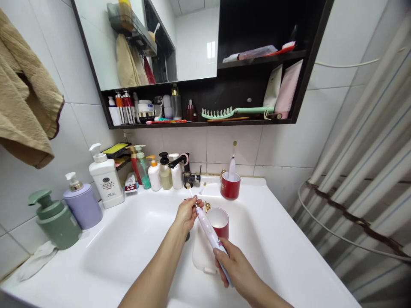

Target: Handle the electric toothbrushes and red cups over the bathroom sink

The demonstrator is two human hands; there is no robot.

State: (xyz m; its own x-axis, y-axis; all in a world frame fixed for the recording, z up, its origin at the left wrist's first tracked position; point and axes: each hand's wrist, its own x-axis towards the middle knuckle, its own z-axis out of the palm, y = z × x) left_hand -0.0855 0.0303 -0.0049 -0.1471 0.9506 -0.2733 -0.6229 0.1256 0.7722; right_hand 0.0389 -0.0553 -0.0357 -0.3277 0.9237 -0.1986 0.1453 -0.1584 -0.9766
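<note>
Inside curled right fingers (226,245), seemingly, toothbrush handle (208,229)

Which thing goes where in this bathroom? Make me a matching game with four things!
Things:
1. Nearest toothbrush
2. Mint-green hairbrush
3. Tan towel
4. Purple bottle

Places:
A. On the bottom shelf
B. Between a green bottle and a big white bottle
C. In the right hand
D. Hanging at the far left

Pairs: 1-C, 2-A, 3-D, 4-B

toothbrush handle (209,230) partly behind right fingers (224,258), towel (27,111) partly out-of-frame
</note>
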